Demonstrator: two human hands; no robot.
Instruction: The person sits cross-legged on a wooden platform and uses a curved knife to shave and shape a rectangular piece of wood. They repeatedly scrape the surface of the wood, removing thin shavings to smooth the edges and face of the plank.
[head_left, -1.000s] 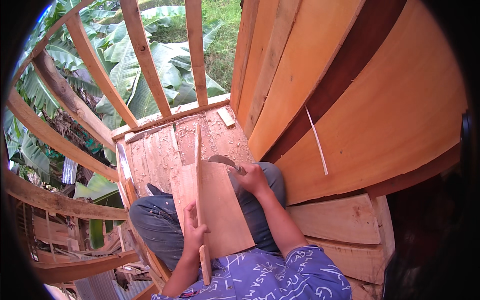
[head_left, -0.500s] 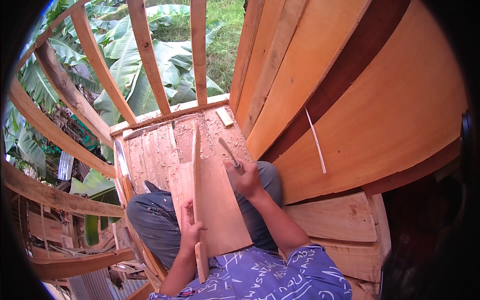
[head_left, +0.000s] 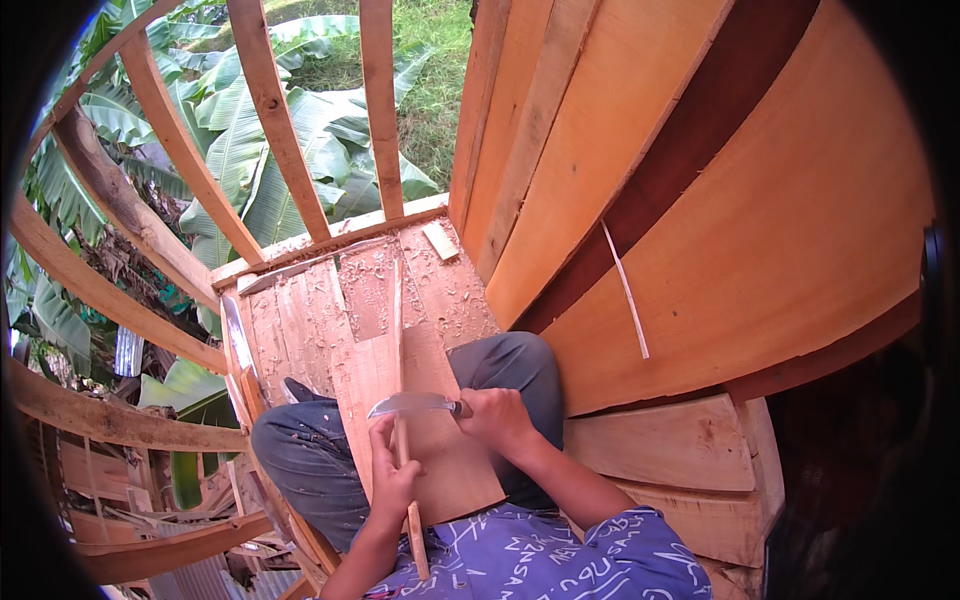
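My right hand (head_left: 497,420) is closed round the handle of a knife (head_left: 412,403), whose curved blade points left. That blade lies across a narrow wooden strip (head_left: 398,345), just above my left fingers. My left hand (head_left: 393,478) grips the strip, thumb on its right side and fingers on its left. The strip runs lengthwise from my shirt toward the far floor. Under it a flat wooden board (head_left: 440,450) rests across my lap.
Curled shavings and a small wood block (head_left: 440,241) lie on the plank floor (head_left: 300,310). Upright slats (head_left: 277,120) stand ahead and to the left. A plank wall (head_left: 720,250) rises at the right, with a thin sliver (head_left: 626,290) against it.
My right hand has lowered, bringing the knife from pointing up and away to lying across the strip. The strip has turned so its narrow edge shows. My left hand has shifted slightly.
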